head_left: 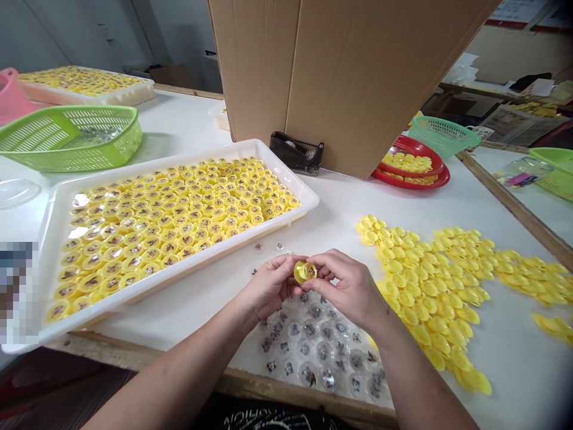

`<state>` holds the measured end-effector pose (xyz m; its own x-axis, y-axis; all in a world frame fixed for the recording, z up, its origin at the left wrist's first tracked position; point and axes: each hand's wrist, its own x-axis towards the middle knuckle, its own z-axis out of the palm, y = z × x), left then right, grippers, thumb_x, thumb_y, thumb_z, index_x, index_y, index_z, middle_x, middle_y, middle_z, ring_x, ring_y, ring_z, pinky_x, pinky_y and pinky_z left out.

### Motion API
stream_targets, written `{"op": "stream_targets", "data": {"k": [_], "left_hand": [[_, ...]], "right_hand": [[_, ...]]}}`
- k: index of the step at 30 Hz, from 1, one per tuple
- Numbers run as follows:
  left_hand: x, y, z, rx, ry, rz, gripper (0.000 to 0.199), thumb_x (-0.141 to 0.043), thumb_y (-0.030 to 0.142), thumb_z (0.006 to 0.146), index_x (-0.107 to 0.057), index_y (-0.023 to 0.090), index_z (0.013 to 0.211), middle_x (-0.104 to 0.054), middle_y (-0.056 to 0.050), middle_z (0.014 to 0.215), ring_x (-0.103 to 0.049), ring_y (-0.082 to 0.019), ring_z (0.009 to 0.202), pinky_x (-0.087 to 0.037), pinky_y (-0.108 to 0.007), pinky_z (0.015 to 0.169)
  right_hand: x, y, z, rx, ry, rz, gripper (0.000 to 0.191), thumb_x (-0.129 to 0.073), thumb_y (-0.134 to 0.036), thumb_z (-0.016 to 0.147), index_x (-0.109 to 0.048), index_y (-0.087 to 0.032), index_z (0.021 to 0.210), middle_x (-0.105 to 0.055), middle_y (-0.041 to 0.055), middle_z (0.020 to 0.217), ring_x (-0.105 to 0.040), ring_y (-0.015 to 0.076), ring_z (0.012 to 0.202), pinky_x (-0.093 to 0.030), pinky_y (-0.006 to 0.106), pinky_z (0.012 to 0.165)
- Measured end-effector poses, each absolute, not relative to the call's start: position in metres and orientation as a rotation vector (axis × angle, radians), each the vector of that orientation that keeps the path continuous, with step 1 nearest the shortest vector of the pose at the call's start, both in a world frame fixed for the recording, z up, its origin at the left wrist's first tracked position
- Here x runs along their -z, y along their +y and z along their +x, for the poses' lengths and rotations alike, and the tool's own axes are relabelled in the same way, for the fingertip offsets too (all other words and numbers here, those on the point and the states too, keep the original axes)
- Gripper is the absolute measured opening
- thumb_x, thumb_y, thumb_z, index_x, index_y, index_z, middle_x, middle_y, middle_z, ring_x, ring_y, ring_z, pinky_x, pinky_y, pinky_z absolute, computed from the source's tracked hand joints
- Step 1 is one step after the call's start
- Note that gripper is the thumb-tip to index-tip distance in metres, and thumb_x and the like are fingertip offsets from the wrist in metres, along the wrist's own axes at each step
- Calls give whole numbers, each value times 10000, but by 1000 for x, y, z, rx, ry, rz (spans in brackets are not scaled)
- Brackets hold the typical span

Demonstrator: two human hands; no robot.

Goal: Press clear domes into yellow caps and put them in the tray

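Between my hands, above the table's front part, is a small yellow cup-shaped piece (305, 272) with a printed picture in it. My left hand (275, 283) pinches its left side, and my right hand (342, 283) grips its right side. Beneath them lie many clear round pieces (323, 351) with small dark printed figures. To the right spreads a loose pile of plain yellow pieces (430, 286). On the left, a white tray (308, 200) holds rows of yellow pieces with printed pictures (170, 221).
A tall cardboard box (331, 77) stands behind, with a black tape dispenser (296, 153) at its foot. Red plates (441, 178) and a green basket (443, 136) are back right. A lime basket (71, 158) and another filled tray (129, 94) are back left.
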<state>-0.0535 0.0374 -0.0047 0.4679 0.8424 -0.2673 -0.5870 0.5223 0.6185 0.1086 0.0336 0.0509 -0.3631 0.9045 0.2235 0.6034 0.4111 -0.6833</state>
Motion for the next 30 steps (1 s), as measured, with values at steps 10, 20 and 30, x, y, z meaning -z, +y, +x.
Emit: {"op": "stream_targets", "data": {"k": [10,20,30], "left_hand": [[4,37,-55,-985,605,564,244,-726,285,730,-685,145,927,-657,-44,825,-606,-89,639,-499,-178,571],[-2,33,-54,-1031,655,637,262,-761,299,681,-702,159,895,-648,-33,782,-574,-97,663,-453,-211,598],[-3,31,-51,-1006,775,942,416,-705,386,713,-639,114,1020,-637,-57,820,-568,-137,726,-452,-268,690]], "right_hand": [[-49,29,110,-747,-1978,-1265,284,-683,-122,712,-680,-208,982,-625,12,812,-605,117,674,-524,245,616],[-52,22,104,-477,-2091,-1249,213,-671,-144,754,-669,-197,960,-620,14,780,-610,133,694,-513,262,646],[-39,13,92,-134,-2173,-1295,177,-524,-133,848,-636,-155,984,-580,47,774,-588,161,698,-487,282,654]]}}
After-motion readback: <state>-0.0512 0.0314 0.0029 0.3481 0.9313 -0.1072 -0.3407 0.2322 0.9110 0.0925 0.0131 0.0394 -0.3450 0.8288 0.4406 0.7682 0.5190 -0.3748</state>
